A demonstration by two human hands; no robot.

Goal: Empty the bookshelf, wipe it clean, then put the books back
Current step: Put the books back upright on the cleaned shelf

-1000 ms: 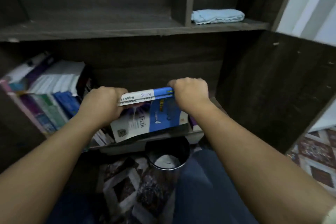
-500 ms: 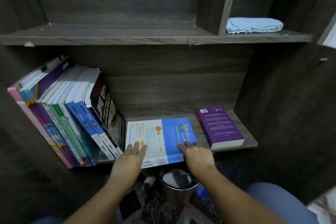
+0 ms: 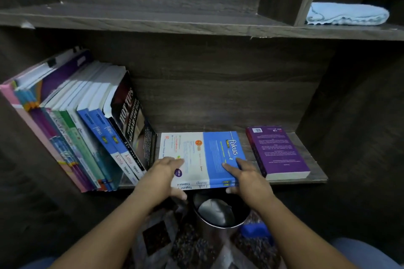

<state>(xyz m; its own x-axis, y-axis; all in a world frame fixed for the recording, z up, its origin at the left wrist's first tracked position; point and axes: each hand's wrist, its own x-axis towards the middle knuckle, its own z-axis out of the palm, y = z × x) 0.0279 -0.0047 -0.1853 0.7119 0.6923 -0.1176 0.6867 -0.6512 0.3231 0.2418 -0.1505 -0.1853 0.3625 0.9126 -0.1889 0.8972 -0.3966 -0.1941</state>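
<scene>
Head view, hands: left hand (image 3: 161, 177) and right hand (image 3: 249, 179) both at the front edge of the fokus stack (image 3: 203, 155); fingers (image 3: 231, 167) lie slightly spread on the top cover, thumbs tucked under the front edge, so each hand pinches the stack

Head view, change: a second ago the same two books were held up in two fists, clear of the board; half a second ago they lay flat under flat fingers; now still flat, with the thumbs hooked beneath

Reading: stack has been set down on the lower shelf (image 3: 314, 172); probably the put-back phase, though the thumbs underneath could equally mean a re-lift or a nudge inward; cannot tell which

Task thing: two blue-and-white books, spines towards the person, directly under the fingertips

Lower compartment: leaning row (image 3: 87, 120) of books just beyond the left hand's outer side, tilted left; purple book (image 3: 277, 150) flat, just beside the right hand's outer fingers, not touching the stack

Upper shelf (image 3: 131, 22), right compartment: folded blue cloth (image 3: 347, 14), well above and beyond the right fingers

Metal bin (image 3: 220, 214): below the wrists, between them; something pale inside, not identifiable
</scene>
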